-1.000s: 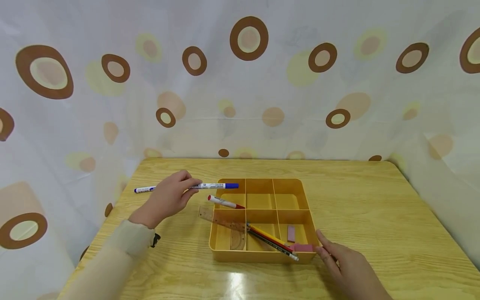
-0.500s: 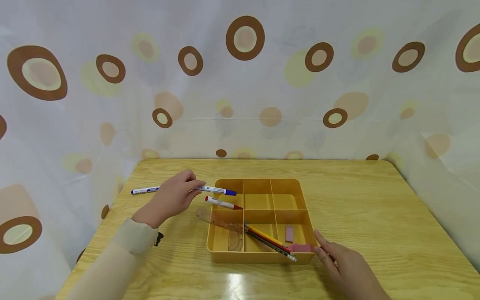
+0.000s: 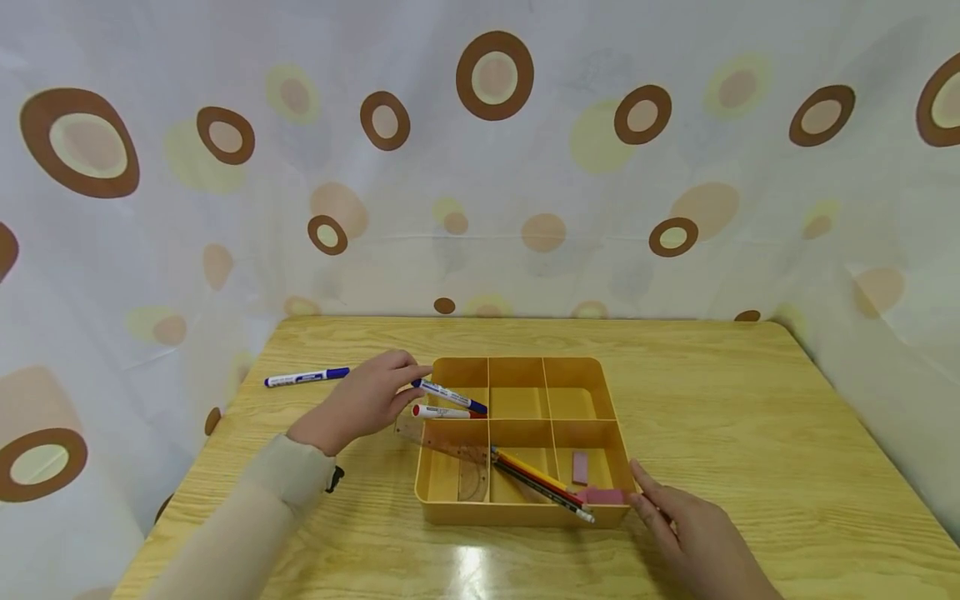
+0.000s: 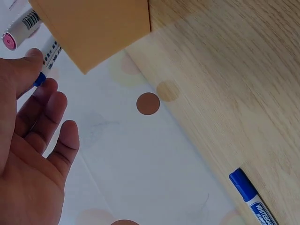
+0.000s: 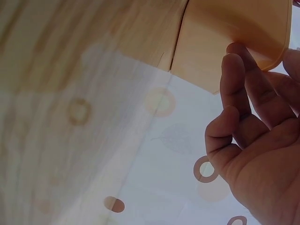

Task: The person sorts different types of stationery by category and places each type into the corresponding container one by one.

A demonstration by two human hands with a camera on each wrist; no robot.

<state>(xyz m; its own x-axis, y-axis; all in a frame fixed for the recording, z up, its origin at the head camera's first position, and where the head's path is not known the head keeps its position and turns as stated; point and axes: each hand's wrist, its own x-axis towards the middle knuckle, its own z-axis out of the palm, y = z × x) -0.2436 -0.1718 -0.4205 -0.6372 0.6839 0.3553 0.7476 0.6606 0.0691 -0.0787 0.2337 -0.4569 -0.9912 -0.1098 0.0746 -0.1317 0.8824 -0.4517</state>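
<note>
My left hand point(image 3: 367, 396) pinches the rear end of a blue whiteboard marker point(image 3: 453, 396), tilted down into the back-left compartment of a yellow divided tray point(image 3: 517, 514). A red marker point(image 3: 442, 412) lies just in front, its red cap in that same compartment and its rear end over the left rim. The thumb and a finger meet around the blue marker's end point(image 4: 40, 78) in the left wrist view. My right hand point(image 3: 697, 529) holds the tray's front-right corner, fingertips against the outer wall point(image 5: 211, 42) in the right wrist view.
Another blue whiteboard marker point(image 3: 303, 377) lies on the wooden table point(image 3: 720, 392) at left. Inside the tray are a clear ruler point(image 3: 442, 445), a protractor point(image 3: 472, 482), several pencils point(image 3: 543, 483) and pink erasers point(image 3: 580, 468). A patterned sheet point(image 3: 480, 183) surrounds the table.
My left hand has moved right and slightly down, bringing the blue marker from above the table and rim into the back-left compartment. My right hand stays at the tray corner.
</note>
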